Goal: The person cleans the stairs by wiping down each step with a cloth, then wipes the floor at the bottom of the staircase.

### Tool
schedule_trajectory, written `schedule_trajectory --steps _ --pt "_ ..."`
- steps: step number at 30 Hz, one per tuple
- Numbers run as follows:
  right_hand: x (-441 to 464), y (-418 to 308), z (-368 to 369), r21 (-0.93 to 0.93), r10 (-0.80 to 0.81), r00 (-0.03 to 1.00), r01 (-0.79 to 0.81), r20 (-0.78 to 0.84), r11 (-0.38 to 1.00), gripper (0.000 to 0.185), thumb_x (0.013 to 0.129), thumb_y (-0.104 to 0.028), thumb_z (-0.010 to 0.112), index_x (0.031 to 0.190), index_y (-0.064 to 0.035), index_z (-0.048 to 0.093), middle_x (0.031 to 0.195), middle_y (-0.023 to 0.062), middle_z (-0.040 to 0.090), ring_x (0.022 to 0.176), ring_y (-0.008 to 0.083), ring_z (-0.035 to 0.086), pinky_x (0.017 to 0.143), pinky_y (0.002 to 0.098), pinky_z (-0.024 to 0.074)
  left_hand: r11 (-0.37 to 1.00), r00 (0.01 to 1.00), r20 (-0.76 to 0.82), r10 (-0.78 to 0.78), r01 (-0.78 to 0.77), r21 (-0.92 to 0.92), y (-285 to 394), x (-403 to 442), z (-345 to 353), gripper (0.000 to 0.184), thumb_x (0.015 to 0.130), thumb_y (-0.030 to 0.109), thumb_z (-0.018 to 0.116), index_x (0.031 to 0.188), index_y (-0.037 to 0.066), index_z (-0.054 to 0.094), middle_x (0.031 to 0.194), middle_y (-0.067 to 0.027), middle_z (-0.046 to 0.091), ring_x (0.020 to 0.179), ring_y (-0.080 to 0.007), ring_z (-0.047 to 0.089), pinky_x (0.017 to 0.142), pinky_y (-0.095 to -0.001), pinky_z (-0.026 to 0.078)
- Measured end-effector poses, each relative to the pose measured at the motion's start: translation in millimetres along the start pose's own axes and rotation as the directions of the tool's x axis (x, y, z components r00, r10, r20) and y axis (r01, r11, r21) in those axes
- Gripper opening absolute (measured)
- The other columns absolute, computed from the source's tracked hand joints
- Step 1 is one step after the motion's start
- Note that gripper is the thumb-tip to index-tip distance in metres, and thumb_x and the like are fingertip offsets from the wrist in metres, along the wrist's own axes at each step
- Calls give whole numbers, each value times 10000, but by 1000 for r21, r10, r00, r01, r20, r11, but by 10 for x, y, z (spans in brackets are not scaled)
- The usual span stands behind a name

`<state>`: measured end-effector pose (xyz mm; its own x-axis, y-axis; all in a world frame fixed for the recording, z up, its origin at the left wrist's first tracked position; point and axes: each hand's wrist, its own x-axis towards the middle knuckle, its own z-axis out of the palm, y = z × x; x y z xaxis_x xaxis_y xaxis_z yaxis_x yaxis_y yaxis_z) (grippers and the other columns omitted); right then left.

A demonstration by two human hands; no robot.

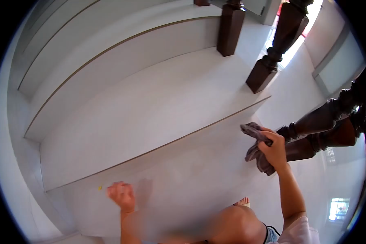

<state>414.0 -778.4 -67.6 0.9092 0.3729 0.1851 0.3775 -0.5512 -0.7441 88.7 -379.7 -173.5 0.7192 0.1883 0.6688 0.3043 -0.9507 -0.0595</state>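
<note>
A dark grey-brown cloth (pixel 257 151) is bunched in my right hand (pixel 273 147), with its folds hanging out to the left of the fingers. That hand is beside the base of a dark wooden baluster, at the right end of a white stair step (pixel 150 122). At the lower left, my left hand (pixel 122 195) is over the lower white surface, below the step's brown-lined edge. Its fingers are curled, and whether anything is inside them is hidden. A small yellow bit (pixel 100 188) lies just left of it.
More white steps (pixel 122 53) rise toward the upper left. Dark balusters (pixel 230 32) stand along the right ends of the steps, and others (pixel 325 118) lean in at the right. My bent knee (pixel 240 221) and a foot (pixel 243 201) show at the bottom.
</note>
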Motion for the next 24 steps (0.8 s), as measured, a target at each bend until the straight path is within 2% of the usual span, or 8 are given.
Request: schedule_trajectory --steps 3,6,9,12,15,19,21,24 --pt "38 -73 25 -13 -10 999 11 43 1000 319 703 -10 615 1008 65 673 1122 217 676 980 321 683 867 323 512 964 972 73 -223 208 168 -292 767 -255 218 936 162 534 1096 100 668 1158 -46 636 1138 -305 495 1042 -513 276" --pt "-39 -73 88 43 -1 998 -2 68 999 321 687 9 598 992 75 673 1120 222 675 970 319 684 858 319 511 900 895 266 -357 253 355 -772 1417 32 474 1013 343 377 1432 127 429 1448 -41 466 1407 -365 262 1122 -628 92" --pt "-171 82 121 16 74 992 -76 103 997 325 683 12 568 983 92 663 1104 214 681 996 273 666 893 310 484 883 666 592 -455 252 395 -909 1764 382 598 1027 484 266 1520 145 282 1582 -30 276 1487 -360 92 1121 -673 3" --pt "-290 222 157 29 106 988 -110 116 994 328 686 15 574 992 87 667 1117 209 679 1000 261 665 892 303 482 937 715 608 -345 219 273 -688 1860 512 637 1013 526 275 1527 150 266 1595 -32 246 1486 -355 99 1113 -685 16" --pt "-344 363 189 58 91 991 -97 98 994 326 693 20 575 998 82 670 1136 208 676 998 253 665 886 300 483 996 783 616 83 -39 -83 84 1768 327 777 954 637 316 1541 137 220 1595 -54 247 1480 -354 136 1121 -671 13" --pt "-323 297 243 93 51 997 -56 55 994 309 703 30 566 988 77 674 1125 202 680 972 242 668 858 296 491 704 540 629 559 91 -704 1718 1383 -269 683 917 532 532 1448 117 423 1502 -82 417 1401 -273 361 1197 -535 110" --pt "-320 311 239 82 28 997 -34 67 996 316 683 30 574 977 69 681 1110 205 684 980 283 677 865 315 503 595 660 245 710 -377 -710 2223 1049 -303 552 921 434 561 1361 103 524 1464 -65 464 1370 -256 403 1179 -471 231" --pt "-368 242 275 58 48 996 -53 79 997 318 671 27 584 970 60 688 1105 202 686 978 301 683 858 321 512 689 635 343 692 -439 -577 1786 1106 -199 460 909 334 588 1295 85 568 1408 -49 517 1334 -240 441 1135 -481 310"
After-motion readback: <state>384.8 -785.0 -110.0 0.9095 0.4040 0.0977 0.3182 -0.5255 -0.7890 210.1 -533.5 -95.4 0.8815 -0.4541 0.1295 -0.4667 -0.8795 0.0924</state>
